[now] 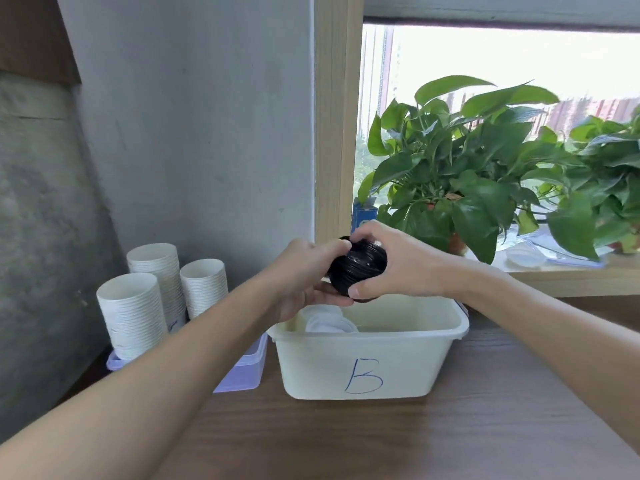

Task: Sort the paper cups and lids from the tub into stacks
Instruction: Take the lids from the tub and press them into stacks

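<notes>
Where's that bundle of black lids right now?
In the head view, the stack of black plastic lids is held up between the left hand and right hand, centre frame, just above the white plastic tub marked B.

A single letter "B", handwritten in blue marker, stood on the front wall of the cream tub [311, 368]; the blue carton [363, 216] beside the window frame bore a pale mark too blurred to read; nothing else was legible.

Left hand [304, 277], right hand [398, 263] raised together, fingers [372, 233] curled.
</notes>
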Action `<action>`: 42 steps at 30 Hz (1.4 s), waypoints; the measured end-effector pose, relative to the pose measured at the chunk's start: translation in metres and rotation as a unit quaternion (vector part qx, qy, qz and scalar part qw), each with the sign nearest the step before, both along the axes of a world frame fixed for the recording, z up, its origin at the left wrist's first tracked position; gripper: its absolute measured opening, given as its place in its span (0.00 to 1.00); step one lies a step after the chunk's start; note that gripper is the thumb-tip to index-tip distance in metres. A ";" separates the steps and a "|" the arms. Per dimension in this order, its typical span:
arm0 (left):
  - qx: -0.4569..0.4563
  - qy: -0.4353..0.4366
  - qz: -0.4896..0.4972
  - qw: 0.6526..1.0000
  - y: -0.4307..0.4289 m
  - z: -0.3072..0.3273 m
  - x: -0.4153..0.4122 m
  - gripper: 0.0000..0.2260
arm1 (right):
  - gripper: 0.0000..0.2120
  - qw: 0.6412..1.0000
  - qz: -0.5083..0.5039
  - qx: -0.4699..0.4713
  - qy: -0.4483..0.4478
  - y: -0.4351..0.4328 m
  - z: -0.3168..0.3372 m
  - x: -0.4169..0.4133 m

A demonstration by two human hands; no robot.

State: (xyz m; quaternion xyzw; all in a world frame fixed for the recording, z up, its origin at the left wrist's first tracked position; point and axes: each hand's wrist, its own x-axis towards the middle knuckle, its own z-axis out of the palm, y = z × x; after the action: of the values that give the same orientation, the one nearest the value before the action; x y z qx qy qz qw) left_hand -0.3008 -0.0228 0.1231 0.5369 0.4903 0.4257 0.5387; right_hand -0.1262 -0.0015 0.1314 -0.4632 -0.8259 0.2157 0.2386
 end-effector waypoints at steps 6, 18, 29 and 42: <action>-0.011 0.013 -0.033 0.999 0.016 -0.017 -0.003 0.14 | 0.40 0.996 0.027 -0.019 -0.087 0.018 -0.001 -0.001; 0.237 0.494 -0.028 0.836 0.034 -0.056 -0.053 0.34 | 0.35 0.978 -0.034 -0.027 -0.203 0.066 -0.048 0.021; 0.201 0.481 -0.075 0.850 0.040 -0.066 -0.051 0.32 | 0.39 0.958 -0.043 -0.070 -0.276 0.087 -0.089 0.011; 0.227 0.487 -0.082 0.840 0.042 -0.073 -0.056 0.27 | 0.27 0.928 -0.077 -0.113 -0.347 0.093 -0.117 0.012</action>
State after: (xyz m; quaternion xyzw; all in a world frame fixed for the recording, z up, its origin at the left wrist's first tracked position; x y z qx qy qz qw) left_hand -0.3564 0.0190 0.0500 0.8205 0.5330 0.1635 0.1266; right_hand -0.1145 0.0913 0.0148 -0.5950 -0.7890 0.1144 -0.1014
